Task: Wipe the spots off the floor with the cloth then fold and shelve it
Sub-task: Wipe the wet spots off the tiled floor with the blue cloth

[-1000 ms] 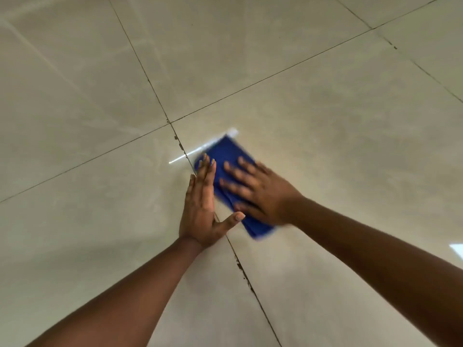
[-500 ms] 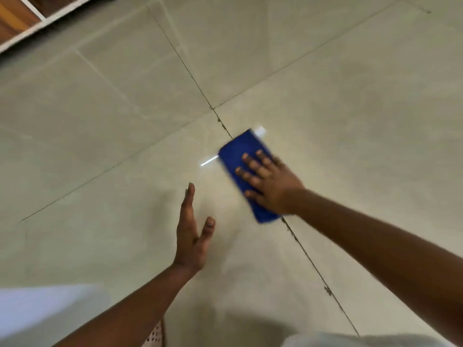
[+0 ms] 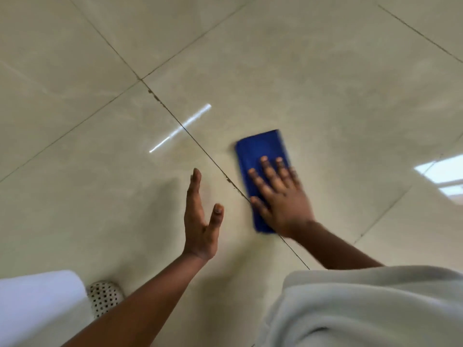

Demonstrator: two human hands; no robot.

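The blue cloth (image 3: 260, 156) lies folded into a narrow rectangle on the tiled floor (image 3: 325, 83), just right of a dark grout line (image 3: 200, 146) that runs from eleven o'clock toward five. Its long axis points roughly from twelve o'clock down to six, a little tilted, close to parallel with that line. The right hand (image 3: 280, 196) lies flat on the near half of the cloth, fingers spread and pointing to about eleven o'clock, pressing rather than gripping; the far half shows bare beyond the fingertips. The left hand (image 3: 200, 219) is empty and open, seen edge-on with fingers straight and thumb apart, just across the grout line at about nine o'clock from the cloth; whether it touches the floor is hard to tell. The right hand is plainly the nearer one and looks set to carry any further wiping.

The right hand and cloth edges are blurred, so any spots beneath or beside them cannot be made out; only dark flecks along the grout show. No shelf is in view. Pale fabric (image 3: 363, 309) cuts off the right forearm at five o'clock, and a dotted shoe (image 3: 104, 296) peeks in at seven o'clock.
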